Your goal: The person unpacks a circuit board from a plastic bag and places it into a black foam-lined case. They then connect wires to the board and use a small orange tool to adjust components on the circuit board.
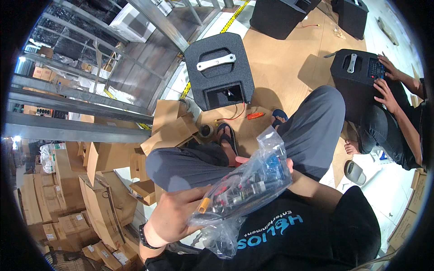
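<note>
A clear plastic bag (244, 192) full of small electronic parts lies across my lap. Through the film I make out a blue part, red bits, dark cables and an orange-yellow tube (204, 205). My left hand (178, 212), with a dark bracelet at its wrist, grips the bag's near-left end. Around the other end my right hand (290, 168) is closed, mostly hidden behind the plastic. Beyond my feet stands a black speaker cabinet (194, 61) with a silver handle (216, 62) and a rectangular opening, from which a red wire (235, 118) trails.
An orange tool (256, 115) and a roll of tape (206, 131) lie on the cardboard floor sheet (289, 58). At right, a co-worker's hands (386, 88) touch another speaker cabinet (346, 77). Metal rails (77, 128) and cardboard boxes (101, 205) fill the left.
</note>
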Demonstrator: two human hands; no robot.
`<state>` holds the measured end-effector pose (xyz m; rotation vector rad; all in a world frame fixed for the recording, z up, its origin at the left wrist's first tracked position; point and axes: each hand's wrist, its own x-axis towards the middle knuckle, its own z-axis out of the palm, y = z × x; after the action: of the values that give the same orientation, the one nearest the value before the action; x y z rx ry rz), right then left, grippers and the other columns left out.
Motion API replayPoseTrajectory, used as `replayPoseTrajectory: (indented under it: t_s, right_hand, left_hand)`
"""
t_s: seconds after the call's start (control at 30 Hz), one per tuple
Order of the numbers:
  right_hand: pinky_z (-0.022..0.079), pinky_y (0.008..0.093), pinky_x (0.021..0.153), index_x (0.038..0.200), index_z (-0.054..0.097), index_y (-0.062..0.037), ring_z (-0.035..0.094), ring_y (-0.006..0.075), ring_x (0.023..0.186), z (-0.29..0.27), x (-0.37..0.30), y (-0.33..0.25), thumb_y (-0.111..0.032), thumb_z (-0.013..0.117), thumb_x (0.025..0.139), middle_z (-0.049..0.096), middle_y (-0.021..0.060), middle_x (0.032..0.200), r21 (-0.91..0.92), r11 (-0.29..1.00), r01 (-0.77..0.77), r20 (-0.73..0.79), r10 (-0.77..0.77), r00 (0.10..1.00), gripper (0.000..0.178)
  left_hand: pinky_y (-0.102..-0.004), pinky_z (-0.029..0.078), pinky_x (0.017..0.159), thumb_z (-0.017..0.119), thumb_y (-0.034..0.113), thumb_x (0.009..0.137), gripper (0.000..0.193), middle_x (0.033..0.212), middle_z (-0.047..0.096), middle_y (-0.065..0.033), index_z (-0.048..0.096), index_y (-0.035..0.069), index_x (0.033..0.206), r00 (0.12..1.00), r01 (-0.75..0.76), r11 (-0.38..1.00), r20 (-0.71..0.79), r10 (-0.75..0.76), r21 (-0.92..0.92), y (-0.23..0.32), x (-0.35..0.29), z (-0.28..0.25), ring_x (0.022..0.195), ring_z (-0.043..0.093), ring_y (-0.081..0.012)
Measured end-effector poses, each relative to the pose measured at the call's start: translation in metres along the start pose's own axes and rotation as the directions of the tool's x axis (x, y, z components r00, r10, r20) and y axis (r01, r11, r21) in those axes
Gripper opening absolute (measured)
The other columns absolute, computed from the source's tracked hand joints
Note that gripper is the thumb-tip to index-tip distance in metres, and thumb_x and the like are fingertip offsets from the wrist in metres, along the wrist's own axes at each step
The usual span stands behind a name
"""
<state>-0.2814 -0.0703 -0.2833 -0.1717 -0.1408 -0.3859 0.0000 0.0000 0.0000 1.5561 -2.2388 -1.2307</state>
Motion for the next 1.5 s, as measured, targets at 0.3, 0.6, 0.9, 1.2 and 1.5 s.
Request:
replayPoseTrajectory:
  t_s: [0.3, 0.6, 0.9, 1.2, 1.5]
  right_hand:
    - [0.036, 0.0530, 0.122, 0.164, 0.014, 0.0011, 0.041, 0.0417, 0.148, 0.038, -0.007, -0.014, -0.059, 0.088, 0.064, 0.035, 0.0314, 0.160, -0.121, 0.982, 0.144, -0.127, -0.160, 0.979, 0.138]
    - [0.038, 0.0536, 0.122, 0.164, 0.018, -0.0026, 0.045, 0.0410, 0.145, 0.047, -0.025, -0.004, -0.048, 0.089, 0.066, 0.036, 0.0289, 0.160, -0.147, 0.963, 0.226, -0.213, -0.254, 0.944, 0.129]
    - [0.043, 0.0523, 0.118, 0.160, 0.027, 0.0001, 0.053, 0.0387, 0.138, 0.062, -0.061, -0.020, -0.048, 0.089, 0.063, 0.046, 0.0270, 0.153, -0.301, 0.923, 0.240, -0.367, -0.345, 0.864, 0.125]
    - [0.035, 0.0513, 0.122, 0.164, 0.006, -0.0064, 0.042, 0.0359, 0.147, 0.107, -0.046, -0.024, -0.046, 0.094, 0.055, 0.034, 0.0203, 0.159, -0.731, 0.662, 0.167, -0.302, -0.533, 0.790, 0.145]
    - [0.039, 0.0485, 0.120, 0.158, 0.018, -0.0058, 0.037, 0.0341, 0.149, 0.104, -0.007, 0.024, -0.050, 0.104, 0.040, 0.014, 0.0203, 0.168, -0.797, 0.489, 0.354, -0.030, -0.617, 0.786, 0.152]
  left_hand:
    - [-0.0364, 0.059, 0.081, 0.080, 0.004, 0.062, 0.049, 0.108, 0.073, -0.0172, 0.072, -0.001, 0.109, 0.889, 0.239, 0.969, -0.416, -0.192, 0.062, 0.039, 0.006, 0.013, 0.097, 0.074, -0.0302]
    - [-0.0372, 0.055, 0.081, 0.078, 0.004, 0.074, 0.024, 0.099, 0.076, -0.0124, 0.074, 0.002, 0.098, 0.766, 0.206, 0.937, -0.642, 0.024, 0.282, -0.007, -0.092, -0.026, 0.087, 0.070, -0.0248]
    - [-0.0460, 0.048, 0.104, 0.044, 0.060, 0.107, 0.070, 0.143, 0.055, -0.0155, 0.043, 0.007, 0.152, 0.148, -0.362, 0.782, -0.860, -0.489, -0.507, -0.068, -0.081, 0.068, 0.129, 0.055, -0.0252]
    - [-0.0615, 0.036, 0.116, 0.078, 0.090, 0.055, 0.157, 0.167, 0.020, -0.0188, -0.006, 0.018, 0.167, 0.852, -0.439, 0.156, -0.465, -0.240, -0.885, -0.094, 0.060, 0.236, 0.150, 0.031, -0.0383]
    - [-0.0609, 0.036, 0.117, 0.080, 0.087, 0.054, 0.158, 0.167, 0.019, -0.0193, -0.007, 0.018, 0.167, 0.928, -0.307, 0.240, -0.345, -0.139, -0.921, -0.109, 0.047, 0.256, 0.150, 0.030, -0.0385]
